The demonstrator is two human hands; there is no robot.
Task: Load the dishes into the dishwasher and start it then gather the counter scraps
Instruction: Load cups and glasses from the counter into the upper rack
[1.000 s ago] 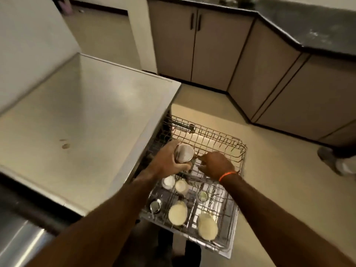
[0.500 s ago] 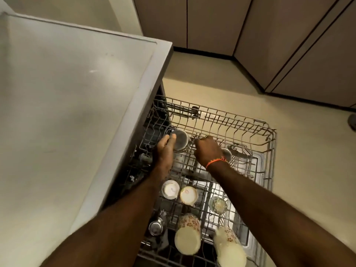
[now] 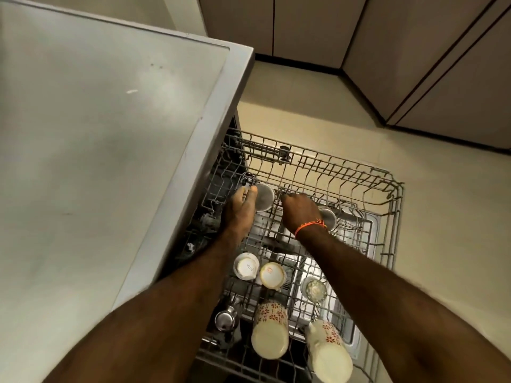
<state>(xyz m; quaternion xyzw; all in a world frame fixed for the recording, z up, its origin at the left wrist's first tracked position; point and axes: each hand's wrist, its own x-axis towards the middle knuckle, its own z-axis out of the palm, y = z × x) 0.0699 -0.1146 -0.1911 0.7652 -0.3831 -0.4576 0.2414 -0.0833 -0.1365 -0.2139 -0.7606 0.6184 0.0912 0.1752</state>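
Observation:
The dishwasher's wire upper rack (image 3: pixel 394 189) is pulled out over the floor. An upturned steel cup (image 3: pixel 265 201) stands at its back left. My left hand (image 3: pixel 239 211) rests against that cup's left side, thumb and fingertips straight along it. My right hand (image 3: pixel 300 210), with an orange wrist thread, has its fingers curled on a rack wire just right of the cup. A second steel cup (image 3: pixel 329 218) sits partly hidden behind my right wrist.
Nearer me the rack holds two small white cups (image 3: pixel 246 266), two floral mugs (image 3: pixel 271 330), a glass (image 3: pixel 313 290) and a small steel vessel (image 3: pixel 225 320). The grey appliance top (image 3: pixel 110 134) fills the left. Beige cabinets (image 3: pixel 414 64) line the far side beyond the floor.
My left hand lowered the steel cup into the rack's back left and its grip loosened to a touch. My head moved closer and looks more steeply down.

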